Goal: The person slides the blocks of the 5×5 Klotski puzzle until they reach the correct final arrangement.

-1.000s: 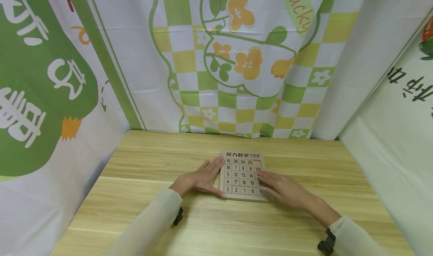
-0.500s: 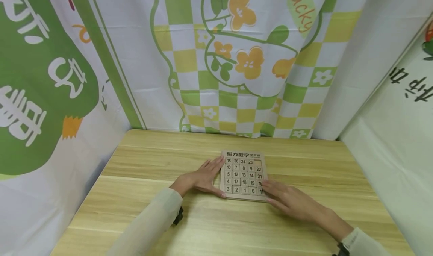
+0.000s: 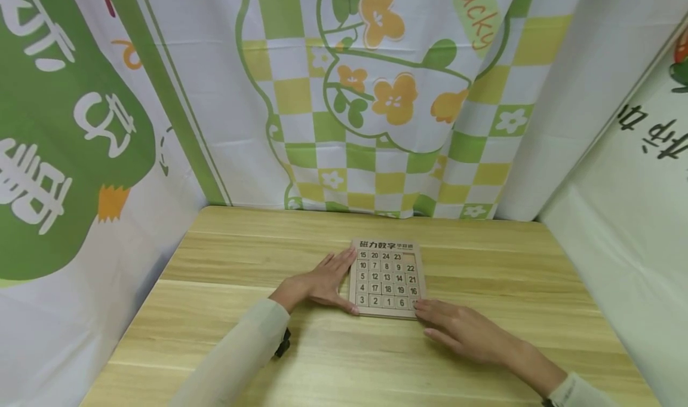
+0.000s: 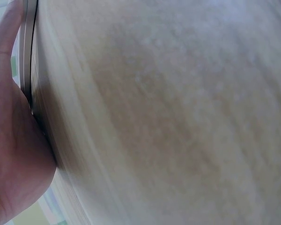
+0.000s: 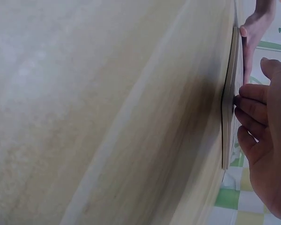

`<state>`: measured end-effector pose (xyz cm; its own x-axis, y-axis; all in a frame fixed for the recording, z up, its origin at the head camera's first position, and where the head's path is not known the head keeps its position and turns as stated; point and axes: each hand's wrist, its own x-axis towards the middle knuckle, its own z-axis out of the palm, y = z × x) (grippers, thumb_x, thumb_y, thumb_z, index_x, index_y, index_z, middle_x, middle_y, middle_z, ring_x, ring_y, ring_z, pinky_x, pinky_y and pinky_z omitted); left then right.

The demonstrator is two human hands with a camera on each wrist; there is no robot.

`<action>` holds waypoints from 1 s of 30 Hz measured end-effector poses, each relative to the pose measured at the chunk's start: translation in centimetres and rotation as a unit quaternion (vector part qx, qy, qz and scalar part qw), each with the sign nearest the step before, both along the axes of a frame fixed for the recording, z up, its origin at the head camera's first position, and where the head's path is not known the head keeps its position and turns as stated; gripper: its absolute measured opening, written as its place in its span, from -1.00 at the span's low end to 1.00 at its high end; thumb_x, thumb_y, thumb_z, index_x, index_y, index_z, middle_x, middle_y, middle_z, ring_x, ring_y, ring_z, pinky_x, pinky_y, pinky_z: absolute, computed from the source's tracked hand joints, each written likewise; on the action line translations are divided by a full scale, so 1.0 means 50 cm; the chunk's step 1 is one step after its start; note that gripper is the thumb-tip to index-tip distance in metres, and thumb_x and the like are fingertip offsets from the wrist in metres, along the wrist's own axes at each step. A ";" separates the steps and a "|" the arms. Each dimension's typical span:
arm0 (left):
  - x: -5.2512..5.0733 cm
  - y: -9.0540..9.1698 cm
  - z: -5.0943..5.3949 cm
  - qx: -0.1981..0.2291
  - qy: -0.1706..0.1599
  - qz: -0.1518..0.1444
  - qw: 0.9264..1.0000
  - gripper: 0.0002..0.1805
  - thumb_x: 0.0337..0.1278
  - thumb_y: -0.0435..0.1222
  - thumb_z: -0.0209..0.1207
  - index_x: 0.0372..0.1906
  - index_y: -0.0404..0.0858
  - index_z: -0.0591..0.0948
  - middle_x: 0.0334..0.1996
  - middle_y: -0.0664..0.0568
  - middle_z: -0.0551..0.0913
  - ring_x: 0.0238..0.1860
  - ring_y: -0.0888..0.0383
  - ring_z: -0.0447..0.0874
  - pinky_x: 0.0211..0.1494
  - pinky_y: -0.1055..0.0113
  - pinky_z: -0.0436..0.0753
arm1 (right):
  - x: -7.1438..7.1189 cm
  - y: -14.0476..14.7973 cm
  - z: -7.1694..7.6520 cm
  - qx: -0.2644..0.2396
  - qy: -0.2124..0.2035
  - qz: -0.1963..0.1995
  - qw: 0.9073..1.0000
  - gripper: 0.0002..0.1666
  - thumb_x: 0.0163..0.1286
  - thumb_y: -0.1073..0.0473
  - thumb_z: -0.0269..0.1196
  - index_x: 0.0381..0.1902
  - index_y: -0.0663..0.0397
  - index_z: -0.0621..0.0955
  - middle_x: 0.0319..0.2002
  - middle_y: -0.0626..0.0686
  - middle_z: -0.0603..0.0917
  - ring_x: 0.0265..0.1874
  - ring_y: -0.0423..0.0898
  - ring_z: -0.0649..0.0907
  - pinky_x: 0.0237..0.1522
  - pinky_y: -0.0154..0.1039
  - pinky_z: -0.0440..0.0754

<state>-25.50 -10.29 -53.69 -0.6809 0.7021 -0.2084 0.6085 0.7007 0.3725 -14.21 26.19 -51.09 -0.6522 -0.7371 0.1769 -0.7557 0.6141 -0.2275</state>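
A wooden number sliding puzzle (image 3: 387, 278) lies flat on the table, its top right slot without a tile. At its left side, my left hand (image 3: 321, 280) steadies the frame, with thumb and fingers spread and straight. The thumb touches the lower left corner; the fingertips rest on the upper left edge. In the left wrist view, part of the left hand (image 4: 16, 154) shows beside the board's edge. My right hand (image 3: 470, 329) touches the lower right corner tile with its fingertips, which cover that number. From the side, the right hand (image 5: 267, 131) has its fingers lightly bent against the board's top.
The wooden table (image 3: 258, 239) extends around the puzzle on every side. A patterned curtain (image 3: 215, 96) hangs behind its far edge, with further printed cloth at left and right. Dark straps show at the sleeves (image 3: 236, 347).
My right hand has slid down the puzzle's right column to the lower right corner, uncovering tiles 21 and 16. My left hand stays in place. The tiles look unmoved.
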 end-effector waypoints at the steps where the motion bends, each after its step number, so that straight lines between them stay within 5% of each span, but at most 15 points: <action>1: 0.000 -0.001 0.000 0.001 0.000 0.000 1.000 0.52 0.07 0.42 0.34 0.72 -0.25 -0.37 0.73 -0.12 -0.44 0.73 -0.03 -0.43 0.74 -0.06 -0.33 | 0.001 -0.001 -0.001 -0.001 0.002 0.003 1.000 -0.46 0.60 0.00 0.26 0.40 0.15 0.61 0.42 0.16 0.59 0.37 0.15 0.62 0.34 0.14 0.61; 30: -0.003 -0.001 -0.003 0.012 -0.006 -0.001 1.000 0.53 0.05 0.44 0.34 0.72 -0.25 -0.35 0.73 -0.11 -0.43 0.74 0.00 -0.42 0.75 -0.03 -0.34 | -0.045 -0.009 -0.008 -0.003 -0.025 -0.028 0.999 -0.41 0.70 -0.06 0.12 0.44 0.22 0.56 0.45 0.20 0.54 0.43 0.19 0.56 0.43 0.15 0.51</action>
<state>-25.63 -10.34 -53.82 -0.6773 0.7084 -0.1986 0.6053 0.6900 0.3969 -16.46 25.72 -51.51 -0.7011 -0.6977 0.1468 -0.7072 0.6544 -0.2675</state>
